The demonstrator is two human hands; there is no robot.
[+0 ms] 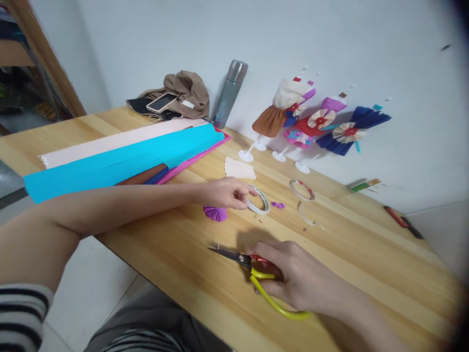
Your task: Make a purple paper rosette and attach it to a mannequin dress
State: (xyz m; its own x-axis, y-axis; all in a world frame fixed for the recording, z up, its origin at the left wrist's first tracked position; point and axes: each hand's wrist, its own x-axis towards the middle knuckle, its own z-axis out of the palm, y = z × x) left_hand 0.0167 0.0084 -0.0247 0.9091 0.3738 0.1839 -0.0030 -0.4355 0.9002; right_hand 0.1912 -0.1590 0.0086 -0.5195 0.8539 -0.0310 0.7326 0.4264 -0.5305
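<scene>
In the head view, my right hand [286,271] grips a pair of scissors [271,293] with yellow and red handles. The dark blades point left above the tabletop, close together. Farther back, my left hand [230,193] is at the near-left rim of a white roll of tape [263,209]. Its thumb and index finger sit about that rim, the other fingers curled. Beneath my left wrist a pleated purple paper fan [215,213] lies partly covered. Behind the hand is a pleated pale pink paper piece [240,167]. Small purple scraps [278,205] lie right of the tape.
Crepe paper sheets [110,156] lie at left. A cap [188,90], a phone [161,102] and a flask [230,93] stand behind. Paper-dressed figures on white stands [302,167] line the wall. A second tape ring [302,190] and a red-black cutter [402,221] are at right.
</scene>
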